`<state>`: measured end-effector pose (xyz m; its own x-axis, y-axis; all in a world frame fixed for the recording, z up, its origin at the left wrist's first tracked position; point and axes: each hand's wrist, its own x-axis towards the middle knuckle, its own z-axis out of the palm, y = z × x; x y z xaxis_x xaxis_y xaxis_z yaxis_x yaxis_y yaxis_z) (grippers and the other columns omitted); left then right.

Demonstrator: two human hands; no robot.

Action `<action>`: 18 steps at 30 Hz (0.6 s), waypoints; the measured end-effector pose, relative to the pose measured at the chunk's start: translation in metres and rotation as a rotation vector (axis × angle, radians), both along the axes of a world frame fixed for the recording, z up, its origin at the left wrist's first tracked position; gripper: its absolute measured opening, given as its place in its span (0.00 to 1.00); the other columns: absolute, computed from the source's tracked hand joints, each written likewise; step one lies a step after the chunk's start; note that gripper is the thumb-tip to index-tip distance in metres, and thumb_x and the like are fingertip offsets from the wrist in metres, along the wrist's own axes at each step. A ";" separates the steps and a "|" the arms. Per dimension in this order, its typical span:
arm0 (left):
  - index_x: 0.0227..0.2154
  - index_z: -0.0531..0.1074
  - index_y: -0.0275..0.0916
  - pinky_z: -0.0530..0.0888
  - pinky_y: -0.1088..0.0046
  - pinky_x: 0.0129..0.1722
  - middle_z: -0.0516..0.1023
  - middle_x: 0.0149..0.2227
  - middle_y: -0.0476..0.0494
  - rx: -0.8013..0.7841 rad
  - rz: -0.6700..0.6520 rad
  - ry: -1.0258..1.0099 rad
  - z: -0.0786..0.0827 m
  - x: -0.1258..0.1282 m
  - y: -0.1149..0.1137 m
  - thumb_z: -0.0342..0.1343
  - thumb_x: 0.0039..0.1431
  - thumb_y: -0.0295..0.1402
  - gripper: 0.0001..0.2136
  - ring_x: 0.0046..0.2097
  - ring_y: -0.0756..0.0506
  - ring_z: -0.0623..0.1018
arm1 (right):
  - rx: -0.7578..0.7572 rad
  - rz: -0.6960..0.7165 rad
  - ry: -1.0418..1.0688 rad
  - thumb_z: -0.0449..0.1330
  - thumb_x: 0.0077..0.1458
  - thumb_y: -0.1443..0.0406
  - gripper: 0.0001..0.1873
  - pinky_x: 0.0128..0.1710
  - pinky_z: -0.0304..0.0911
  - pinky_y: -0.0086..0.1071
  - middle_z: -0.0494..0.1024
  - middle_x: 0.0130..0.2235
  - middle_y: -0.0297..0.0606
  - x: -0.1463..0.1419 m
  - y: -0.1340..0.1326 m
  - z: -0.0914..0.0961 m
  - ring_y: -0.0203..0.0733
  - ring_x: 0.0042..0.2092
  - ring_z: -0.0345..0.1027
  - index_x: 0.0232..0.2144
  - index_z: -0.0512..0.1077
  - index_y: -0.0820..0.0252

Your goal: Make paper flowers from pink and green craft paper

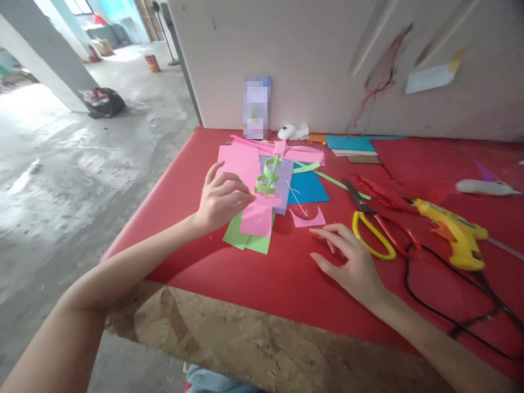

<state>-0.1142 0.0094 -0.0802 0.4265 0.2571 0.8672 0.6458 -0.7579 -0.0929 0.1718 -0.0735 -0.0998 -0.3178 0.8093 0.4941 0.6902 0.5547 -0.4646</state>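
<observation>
A light green curled strip (268, 177) stands upright in loops on a small pink base (273, 200), over layered sheets. My left hand (224, 199) is just left of it, fingers loosely bent and apart; its fingertips are close to the base's edge, and whether they touch it I cannot tell. My right hand (347, 259) hovers low over the red tabletop, fingers spread and holding nothing. Just beyond its fingertips lies a pink offcut with a curved notch (308, 218), with thin white strands (302, 204) by it. Scissors (370, 224) with yellow and red handles lie to its right.
Pink sheet (241, 164), purple sheet (282, 204), blue sheet (313, 188) and green sheets (257, 244) overlap mid-table. A yellow glue gun (454, 232) with a black cord (434, 311) lies right; a white bottle (485, 188) is beyond. A phone (257, 106) leans on the panel behind.
</observation>
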 end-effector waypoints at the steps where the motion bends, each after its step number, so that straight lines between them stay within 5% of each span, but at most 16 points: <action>1: 0.26 0.71 0.49 0.65 0.58 0.58 0.78 0.28 0.60 -0.048 0.066 -0.012 0.001 -0.013 0.010 0.58 0.57 0.31 0.06 0.36 0.51 0.75 | 0.004 0.000 -0.003 0.54 0.58 0.57 0.16 0.26 0.62 0.24 0.69 0.35 0.36 0.000 0.000 -0.001 0.27 0.27 0.59 0.40 0.72 0.62; 4: 0.23 0.74 0.50 0.59 0.52 0.60 0.77 0.29 0.55 -0.284 0.332 -0.058 0.003 -0.056 0.046 0.56 0.58 0.39 0.08 0.38 0.48 0.73 | 0.013 -0.005 -0.023 0.54 0.59 0.55 0.17 0.25 0.63 0.24 0.70 0.35 0.37 -0.001 0.001 -0.005 0.28 0.27 0.61 0.40 0.72 0.61; 10: 0.25 0.75 0.47 0.58 0.57 0.61 0.78 0.34 0.51 -0.421 0.521 -0.048 -0.003 -0.129 0.122 0.54 0.59 0.37 0.09 0.38 0.48 0.73 | 0.068 -0.009 -0.083 0.52 0.59 0.51 0.19 0.23 0.63 0.21 0.71 0.36 0.37 0.004 0.002 -0.008 0.27 0.26 0.64 0.40 0.72 0.59; 14: 0.27 0.75 0.43 0.53 0.58 0.64 0.79 0.37 0.50 -0.532 0.606 -0.008 -0.018 -0.147 0.154 0.51 0.61 0.34 0.10 0.41 0.49 0.74 | 0.184 0.025 -0.212 0.53 0.60 0.52 0.18 0.26 0.65 0.19 0.70 0.38 0.37 0.008 0.003 -0.012 0.28 0.30 0.68 0.44 0.69 0.58; 18: 0.36 0.74 0.37 0.61 0.55 0.60 0.78 0.41 0.44 -0.622 0.666 0.050 -0.024 -0.146 0.173 0.51 0.63 0.37 0.10 0.47 0.47 0.74 | 0.239 0.014 -0.258 0.50 0.61 0.53 0.17 0.28 0.67 0.19 0.70 0.38 0.37 0.010 0.004 -0.014 0.30 0.33 0.72 0.43 0.68 0.57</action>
